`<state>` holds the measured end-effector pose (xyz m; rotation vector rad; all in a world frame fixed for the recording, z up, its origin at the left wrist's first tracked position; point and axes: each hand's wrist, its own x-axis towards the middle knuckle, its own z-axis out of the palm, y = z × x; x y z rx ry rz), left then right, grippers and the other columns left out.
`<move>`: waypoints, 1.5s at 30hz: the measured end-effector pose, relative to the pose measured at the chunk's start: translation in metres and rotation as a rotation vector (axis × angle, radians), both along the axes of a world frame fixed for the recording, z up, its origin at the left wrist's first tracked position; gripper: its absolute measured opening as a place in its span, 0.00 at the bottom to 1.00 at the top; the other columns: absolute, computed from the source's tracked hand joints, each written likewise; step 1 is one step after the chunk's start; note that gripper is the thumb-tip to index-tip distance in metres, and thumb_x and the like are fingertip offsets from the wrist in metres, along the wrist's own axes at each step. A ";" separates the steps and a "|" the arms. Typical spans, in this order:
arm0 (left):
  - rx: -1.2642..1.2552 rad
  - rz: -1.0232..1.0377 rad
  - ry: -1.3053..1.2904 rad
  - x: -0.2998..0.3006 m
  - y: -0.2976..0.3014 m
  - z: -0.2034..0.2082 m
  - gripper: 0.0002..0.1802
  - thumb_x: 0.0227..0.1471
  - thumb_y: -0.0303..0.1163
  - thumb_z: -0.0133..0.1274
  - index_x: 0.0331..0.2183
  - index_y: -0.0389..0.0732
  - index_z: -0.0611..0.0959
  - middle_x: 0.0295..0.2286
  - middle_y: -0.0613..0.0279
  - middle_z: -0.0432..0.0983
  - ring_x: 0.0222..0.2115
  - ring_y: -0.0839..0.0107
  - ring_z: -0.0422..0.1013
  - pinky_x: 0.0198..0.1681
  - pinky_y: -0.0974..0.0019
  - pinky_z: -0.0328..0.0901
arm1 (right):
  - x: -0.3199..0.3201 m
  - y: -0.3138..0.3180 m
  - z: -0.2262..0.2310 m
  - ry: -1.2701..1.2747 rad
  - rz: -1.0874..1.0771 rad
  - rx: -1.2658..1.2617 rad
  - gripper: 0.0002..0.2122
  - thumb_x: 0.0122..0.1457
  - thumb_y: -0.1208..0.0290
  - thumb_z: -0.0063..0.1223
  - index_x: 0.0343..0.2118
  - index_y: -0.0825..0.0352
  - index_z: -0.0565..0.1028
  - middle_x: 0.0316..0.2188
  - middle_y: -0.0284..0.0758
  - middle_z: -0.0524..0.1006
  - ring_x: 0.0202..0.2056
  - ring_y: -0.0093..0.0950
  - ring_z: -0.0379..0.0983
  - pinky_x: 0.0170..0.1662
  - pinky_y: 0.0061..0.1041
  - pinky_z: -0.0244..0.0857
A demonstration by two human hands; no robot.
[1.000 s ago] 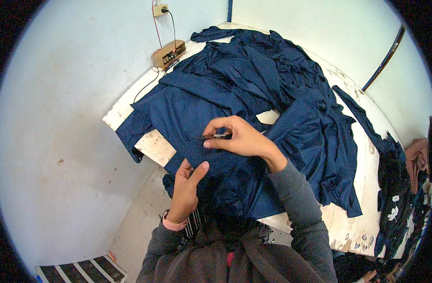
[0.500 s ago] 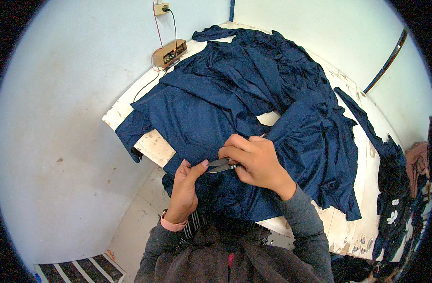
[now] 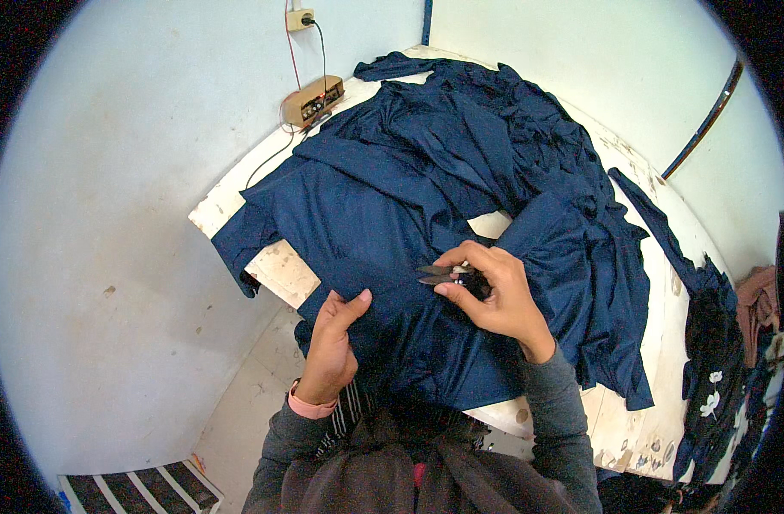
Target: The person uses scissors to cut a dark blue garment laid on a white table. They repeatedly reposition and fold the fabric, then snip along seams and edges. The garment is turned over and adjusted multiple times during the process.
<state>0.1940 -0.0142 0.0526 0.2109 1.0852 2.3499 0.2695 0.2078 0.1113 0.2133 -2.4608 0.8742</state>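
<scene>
Closest to me in the head view, the left hand is at the near left part of the navy fabric, thumb tip apart from forefinger tip; I cannot tell whether cloth is pinched between them. If it is loosely held, the fabric could slip and bunch toward a blade. Just beyond, the right hand grasps metal snips between thumb and curled fingers, the blades parted and pointing left over the cloth. That worries me most: a dip of the wrist could nick the dark folds below the points, and a hasty sweep left could meet the bare left thumb. The fabric spreads across the pale table, one corner reaching past its left edge, so its own weight might drag it down. Farther off, a thin cable runs from the brown box to the cloth's edge; a hard tug there might catch it and shift the box.
</scene>
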 end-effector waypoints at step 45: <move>-0.003 -0.026 -0.089 -0.006 -0.003 -0.004 0.22 0.60 0.26 0.54 0.55 0.33 0.74 0.51 0.56 0.77 0.53 0.65 0.72 0.61 0.62 0.62 | 0.000 -0.022 -0.005 0.062 0.091 -0.219 0.09 0.52 0.69 0.66 0.35 0.63 0.79 0.29 0.33 0.78 0.27 0.32 0.76 0.30 0.31 0.63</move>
